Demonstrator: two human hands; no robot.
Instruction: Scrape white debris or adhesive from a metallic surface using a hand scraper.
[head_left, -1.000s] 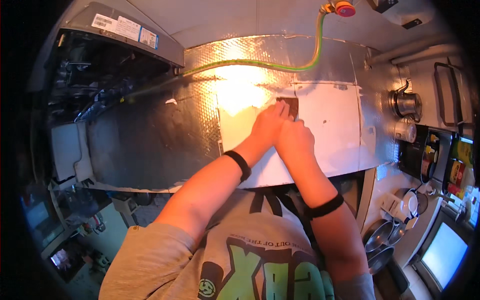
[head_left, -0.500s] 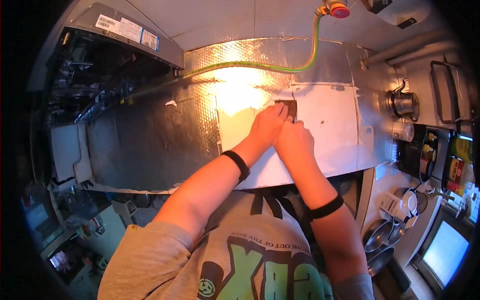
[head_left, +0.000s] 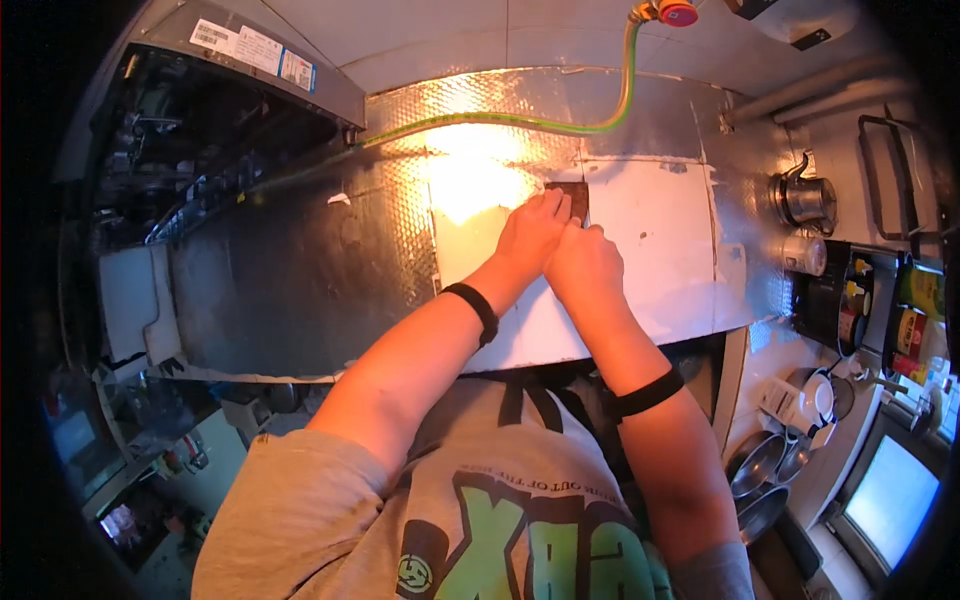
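Observation:
Both hands meet over the white surface (head_left: 650,225) of the counter. My right hand (head_left: 585,262) is closed in a fist at the near end of a dark brown, flat, rectangular piece (head_left: 575,195) that looks like a blade; any handle is hidden in the fist. Just to the left, my left hand (head_left: 533,228) is closed, its fingers pressed on the same piece by its left edge. The piece's far edge points away from me. Black bands circle both wrists.
Silvery embossed foil (head_left: 400,235) covers the counter's left part and back, under a bright glare. A greenish hose (head_left: 480,119) runs along the back from a red-knobbed valve (head_left: 678,14). A dark appliance (head_left: 230,110) stands far left; a metal kettle (head_left: 808,200) stands right.
Both hands and the dark flat piece have moved slightly away from me over the white surface. The whole view has shifted a little too. The hold looks the same.

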